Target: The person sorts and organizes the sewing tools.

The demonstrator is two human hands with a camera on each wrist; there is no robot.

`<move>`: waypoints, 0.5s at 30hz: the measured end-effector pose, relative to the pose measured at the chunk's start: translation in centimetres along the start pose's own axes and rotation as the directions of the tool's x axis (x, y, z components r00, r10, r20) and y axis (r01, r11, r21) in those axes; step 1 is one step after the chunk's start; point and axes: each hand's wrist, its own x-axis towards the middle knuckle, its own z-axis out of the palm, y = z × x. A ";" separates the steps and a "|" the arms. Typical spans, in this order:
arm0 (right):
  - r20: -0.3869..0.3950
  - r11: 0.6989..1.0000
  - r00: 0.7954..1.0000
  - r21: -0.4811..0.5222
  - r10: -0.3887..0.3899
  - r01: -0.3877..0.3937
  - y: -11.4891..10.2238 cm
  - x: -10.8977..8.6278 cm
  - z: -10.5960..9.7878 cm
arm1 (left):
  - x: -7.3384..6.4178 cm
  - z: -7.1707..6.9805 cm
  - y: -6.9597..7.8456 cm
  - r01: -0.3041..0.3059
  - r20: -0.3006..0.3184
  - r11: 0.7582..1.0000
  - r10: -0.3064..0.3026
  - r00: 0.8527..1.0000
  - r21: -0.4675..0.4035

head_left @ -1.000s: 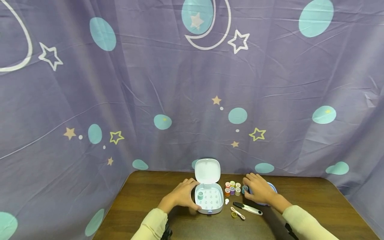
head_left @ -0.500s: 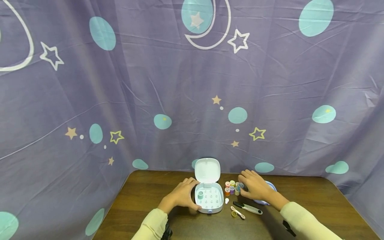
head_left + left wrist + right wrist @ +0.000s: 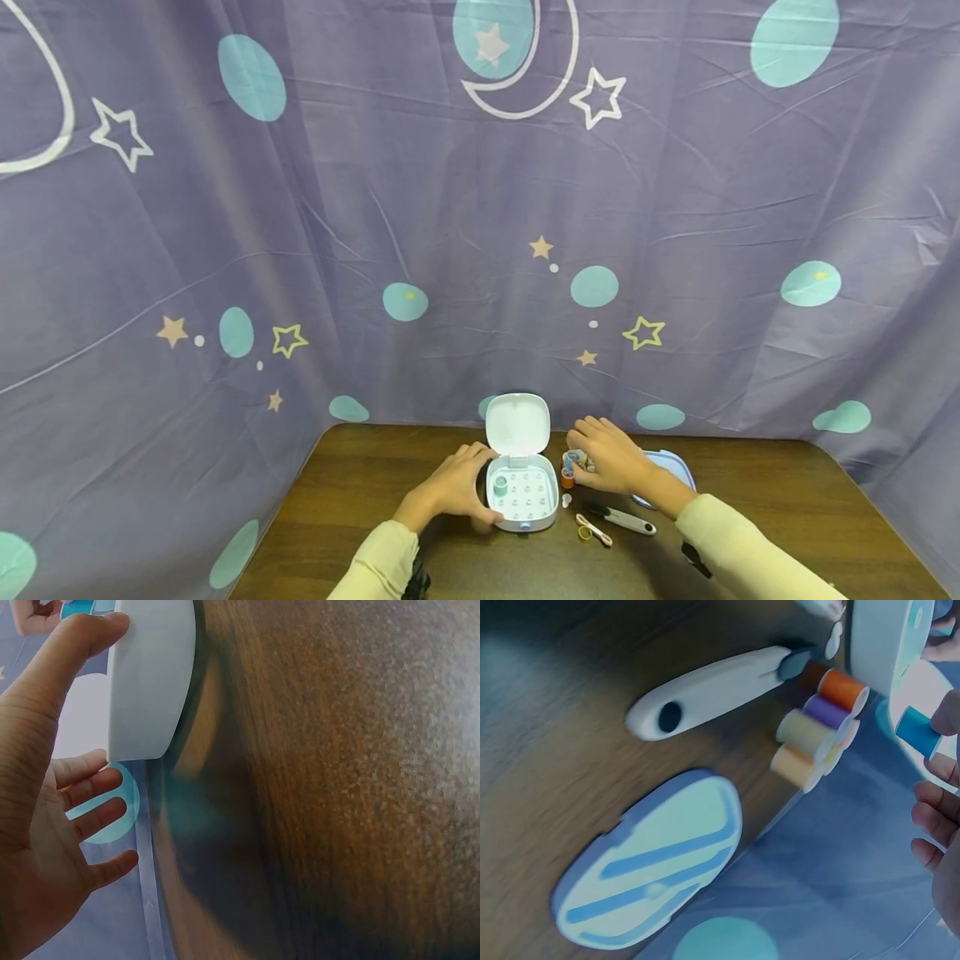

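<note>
My left hand [image 3: 452,486] holds the left side of a white box [image 3: 551,517] with its lid [image 3: 517,423] raised. In the left wrist view, the thumb lies on one wall and the fingers are near a corner. Inside, a teal thread spool [image 3: 500,485] stands on the pegged tray. My right hand [image 3: 611,458] pinches a blue thread spool [image 3: 917,733] between thumb and fingertips, lifted just right of the box. Below it are more spools, among them an orange spool [image 3: 843,691], a purple spool [image 3: 827,712] and a beige spool [image 3: 805,733], partly hidden by the hand in the head view.
A blue-and-white lid-like piece [image 3: 652,862] lies behind the right forearm. A white-handled tool with a dark end [image 3: 628,520], a white looped strip [image 3: 595,530], a yellow ring [image 3: 584,533] and small white pieces [image 3: 566,500] lie on the wooden table [image 3: 465,575]. A patterned curtain hangs behind.
My right hand has picked up the blue spool and carried it left, over the other spools toward the box. My left hand has stayed on the box.
</note>
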 end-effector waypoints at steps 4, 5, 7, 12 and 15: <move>-0.008 0.999 0.999 -0.006 -0.048 0.048 -0.8 1.5 0.2 | 0.0 -0.1 0.1 0.001 0.000 1.000 -0.001 1.000 -0.006; -0.013 0.998 0.998 -0.007 -0.060 0.060 -1.0 1.8 0.3 | 0.0 -0.1 0.1 0.006 0.006 1.000 -0.006 1.000 -0.011; -0.025 0.997 0.996 -0.008 -0.080 0.080 -1.4 2.5 0.4 | 0.0 -0.1 0.1 0.017 0.017 1.000 -0.017 1.000 -0.017; -0.019 0.992 0.992 -0.019 -0.125 0.125 -2.5 3.9 0.6 | 0.0 0.0 -0.1 0.030 0.025 0.999 -0.029 0.999 -0.030; 0.001 0.988 0.988 -0.035 -0.152 0.152 -3.1 4.6 0.6 | 0.0 0.0 -0.2 0.025 0.020 0.999 -0.025 0.999 -0.024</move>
